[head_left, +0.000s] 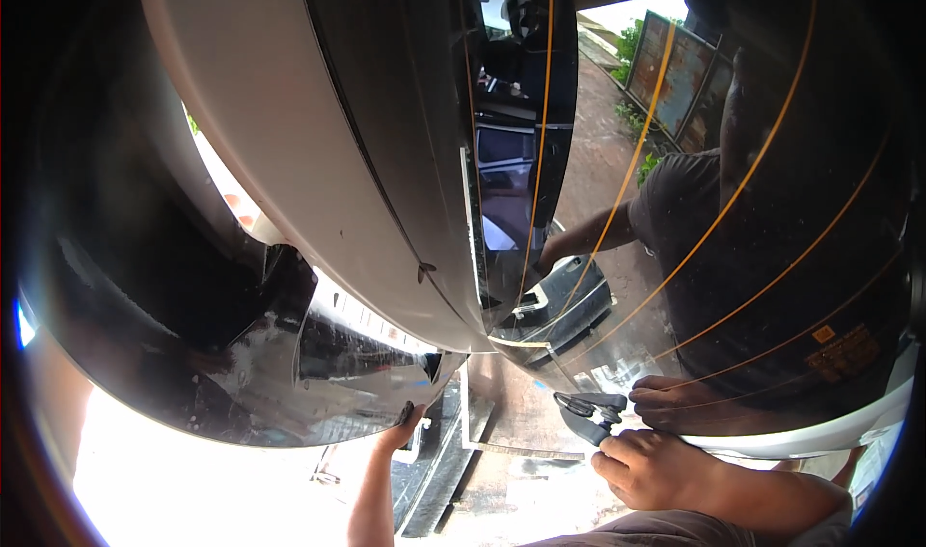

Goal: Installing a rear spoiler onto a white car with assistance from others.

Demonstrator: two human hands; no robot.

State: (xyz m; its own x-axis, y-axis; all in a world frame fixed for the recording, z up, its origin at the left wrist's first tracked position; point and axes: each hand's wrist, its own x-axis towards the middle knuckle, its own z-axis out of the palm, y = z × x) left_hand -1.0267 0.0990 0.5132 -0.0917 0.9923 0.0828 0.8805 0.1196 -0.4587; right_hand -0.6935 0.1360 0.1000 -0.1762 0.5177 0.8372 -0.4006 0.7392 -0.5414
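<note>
My left hand [397, 433] grips the lower edge of a curved, glossy dark panel [193, 373] at the left, its fingertips partly hidden. At lower right my right hand [648, 468] has its fingers curled on a black suction-cup tool with levers [590, 412]. The tool sits against dark glass [762, 287] crossed by curved orange lines, which mirrors an arm, a dark shirt and fingers. Between the two panels runs a long pale car body panel [251, 103] with a dark seam, narrowing down toward the middle.
A rusty metal panel [666, 74] and green plants [632, 45] show at upper right, possibly through or reflected in the glass. Below, between my hands, lie a long dark strip [434, 475] and brownish boards [506, 417]. Bright glare fills the lower left.
</note>
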